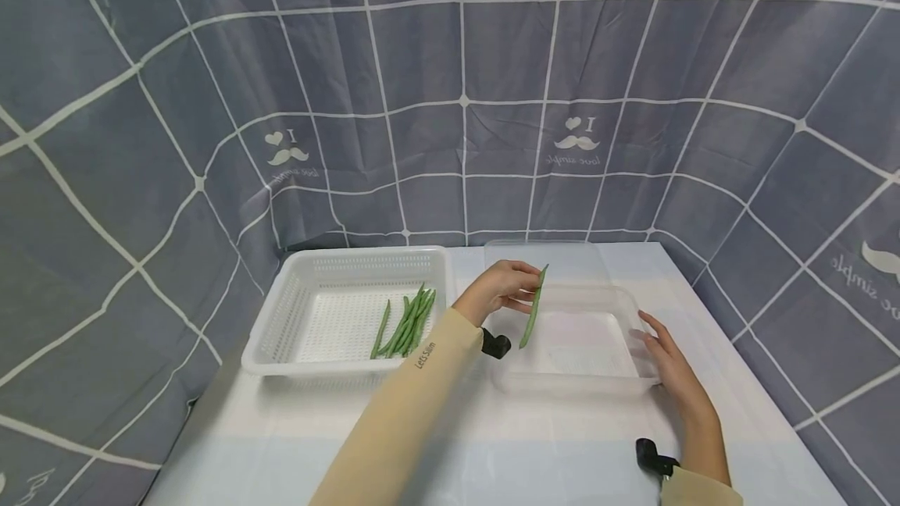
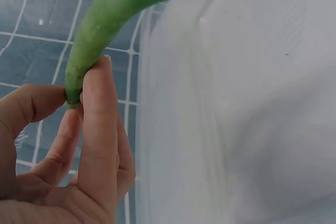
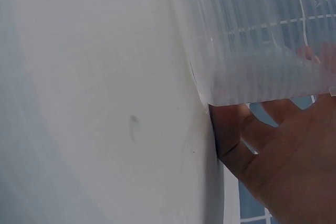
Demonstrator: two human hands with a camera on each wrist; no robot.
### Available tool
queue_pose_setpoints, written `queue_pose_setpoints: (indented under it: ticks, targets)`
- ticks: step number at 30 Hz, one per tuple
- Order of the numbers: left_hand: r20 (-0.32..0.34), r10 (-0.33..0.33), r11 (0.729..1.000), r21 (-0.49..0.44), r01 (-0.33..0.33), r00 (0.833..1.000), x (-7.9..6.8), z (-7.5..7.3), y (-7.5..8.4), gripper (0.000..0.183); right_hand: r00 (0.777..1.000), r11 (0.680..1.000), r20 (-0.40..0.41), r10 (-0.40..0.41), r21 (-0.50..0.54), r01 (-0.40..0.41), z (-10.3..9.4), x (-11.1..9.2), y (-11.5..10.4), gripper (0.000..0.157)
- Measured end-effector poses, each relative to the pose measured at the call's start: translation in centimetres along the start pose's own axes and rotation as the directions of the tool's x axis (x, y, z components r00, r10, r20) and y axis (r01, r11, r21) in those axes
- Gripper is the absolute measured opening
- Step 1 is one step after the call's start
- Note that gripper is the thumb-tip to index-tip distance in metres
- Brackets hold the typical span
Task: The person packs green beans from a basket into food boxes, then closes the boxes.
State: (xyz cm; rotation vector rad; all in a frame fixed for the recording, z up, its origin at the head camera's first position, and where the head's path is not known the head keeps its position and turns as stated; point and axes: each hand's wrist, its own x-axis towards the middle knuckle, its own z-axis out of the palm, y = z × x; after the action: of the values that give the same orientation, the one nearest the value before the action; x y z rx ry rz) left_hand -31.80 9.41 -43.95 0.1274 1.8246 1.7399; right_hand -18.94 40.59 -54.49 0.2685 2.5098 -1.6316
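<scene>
My left hand (image 1: 502, 287) pinches a green bean (image 1: 534, 309) near one end. The bean overlaps the left part of a clear plastic container (image 1: 566, 383) in the head view. In the left wrist view, the thumb and fingers meet at the bean (image 2: 118, 6)'s tip. My right hand (image 1: 671, 361) holds the container's right side, fingertips at the rim. The right wrist view has the fingers (image 3: 257, 129) against the container (image 3: 252, 66), partly seen through its wall. More green beans (image 1: 411, 322) lie in the right part of a white perforated basket (image 1: 270, 334).
Behind the container lies a clear flat sheet or lid (image 1: 548, 254). Basket and container stand side by side on a white table (image 1: 520, 451). A grey checked curtain (image 1: 422, 139) encloses the table's back and sides. Each wrist carries a small black camera (image 1: 654, 459).
</scene>
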Motion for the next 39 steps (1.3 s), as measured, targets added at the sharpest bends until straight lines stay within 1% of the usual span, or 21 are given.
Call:
queue_pose_setpoints:
  ticks: [3,7,13,15,21,23,31,35,39]
  targets:
    - [-0.027,-0.022,1.000,-0.001,0.022,0.999,0.9,0.7,-0.8,0.026,1.000,1.000,-0.001,-0.020,-0.003,0.020,0.0,0.0,0.1,0.062]
    - [-0.057,-0.047,0.999,0.005,0.047,0.997,1.7,1.2,-1.9,0.017,1.000,1.000,-0.005,-0.024,-0.004,0.024,0.1,-0.1,0.0,0.060]
    - [-0.079,-0.094,0.995,0.007,0.095,0.992,2.4,1.2,-3.0,0.016,1.000,1.000,-0.019,-0.005,0.010,0.005,0.3,-0.3,-0.4,0.060]
    - [-0.085,-0.098,0.995,0.019,0.100,0.991,2.5,1.1,-3.3,0.017,1.000,1.000,-0.025,-0.007,0.017,0.007,0.4,-0.3,-0.5,0.060]
    - [-0.087,-0.076,0.993,0.084,0.083,0.993,2.7,1.4,-3.9,0.016,0.999,1.000,-0.034,-0.012,0.025,0.013,0.4,-0.4,-0.5,0.059]
    - [-0.086,-0.078,0.992,0.097,0.087,0.993,2.7,1.6,-4.0,0.014,0.999,1.000,-0.033,-0.012,0.025,0.012,0.4,-0.3,-0.4,0.058]
    - [-0.068,-0.103,0.980,0.162,0.112,0.992,2.6,2.1,-4.2,0.011,1.000,1.000,-0.026,-0.001,0.014,0.001,0.3,-0.1,-0.4,0.058]
    - [-0.066,-0.128,0.969,0.204,0.139,0.990,2.6,2.2,-4.5,0.011,0.999,0.999,-0.028,0.024,0.023,-0.023,0.4,-0.1,-0.4,0.059]
    - [-0.070,-0.147,0.956,0.245,0.160,0.987,2.5,2.5,-4.7,0.013,0.999,0.999,-0.027,0.020,0.034,-0.019,0.4,-0.2,-0.5,0.060]
